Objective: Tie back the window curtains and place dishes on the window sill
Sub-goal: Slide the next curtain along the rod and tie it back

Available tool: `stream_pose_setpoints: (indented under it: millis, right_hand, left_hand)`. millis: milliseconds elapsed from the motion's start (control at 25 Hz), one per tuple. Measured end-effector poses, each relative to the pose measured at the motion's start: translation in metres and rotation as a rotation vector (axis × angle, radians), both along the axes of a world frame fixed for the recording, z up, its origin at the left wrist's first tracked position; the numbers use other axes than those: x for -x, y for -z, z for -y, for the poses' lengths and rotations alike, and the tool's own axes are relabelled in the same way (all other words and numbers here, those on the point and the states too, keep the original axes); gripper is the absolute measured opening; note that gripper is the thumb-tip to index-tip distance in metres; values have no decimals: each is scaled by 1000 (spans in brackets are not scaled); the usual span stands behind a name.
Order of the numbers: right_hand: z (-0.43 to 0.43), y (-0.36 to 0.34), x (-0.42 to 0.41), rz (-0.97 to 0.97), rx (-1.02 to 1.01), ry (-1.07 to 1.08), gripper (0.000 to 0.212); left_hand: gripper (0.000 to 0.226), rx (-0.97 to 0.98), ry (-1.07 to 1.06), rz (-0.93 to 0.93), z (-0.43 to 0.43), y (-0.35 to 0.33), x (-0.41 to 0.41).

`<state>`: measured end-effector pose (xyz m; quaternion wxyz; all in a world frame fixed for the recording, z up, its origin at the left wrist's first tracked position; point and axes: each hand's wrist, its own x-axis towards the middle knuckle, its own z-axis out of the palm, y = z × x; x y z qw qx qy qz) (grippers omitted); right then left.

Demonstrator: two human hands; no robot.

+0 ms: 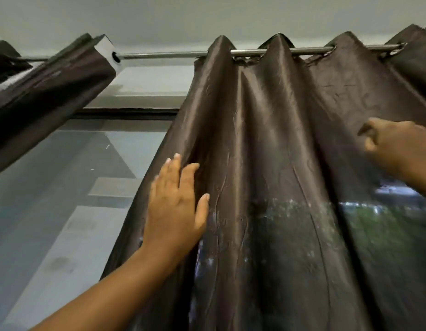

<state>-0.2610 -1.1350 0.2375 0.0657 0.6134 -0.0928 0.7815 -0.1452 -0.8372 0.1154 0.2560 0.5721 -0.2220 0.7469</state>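
Two hands meet the brown curtain: left hand flat with straight fingers, right hand curled, grip unclear.

Home rm: dark curtains on metal rod, big window.

Right curtain: dark brown glossy fabric curtain, hung by eyelets on a silver metal rod; it was spread in deep vertical folds across the right part of the window. The surface was creased, with pale speckled marks lower down.
Left curtain: second dark brown fabric curtain, bunched tight at upper left on the same rod; it was well apart from the first, with glass between them.
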Motion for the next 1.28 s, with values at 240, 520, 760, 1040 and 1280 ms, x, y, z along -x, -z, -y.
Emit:
stream_pose_setpoints:
  millis: [240,520,760,1040,1280]
  right_hand:
    - [-105,-15,-30,-110,291,-220,23]
    - [-152,-19,-79,-237,277,-323,54]
    - [-159,-17,-101,-302,187,-507,67]
    - [-159,-7,-110,-275,207,-369,62]
    - [-192,-1,-112,-300,155,-236,60]
  left_hand:
    - [38,-152,460,-213,8,-4,-8]
    - [27,-7,78,-182,-11,-38,-46]
    - [41,108,405,-340,-35,-50,-61]
    - [61,31,-614,-227,-112,-52,-77]
    - [61,-39,-745,-273,-214,-82,-105]
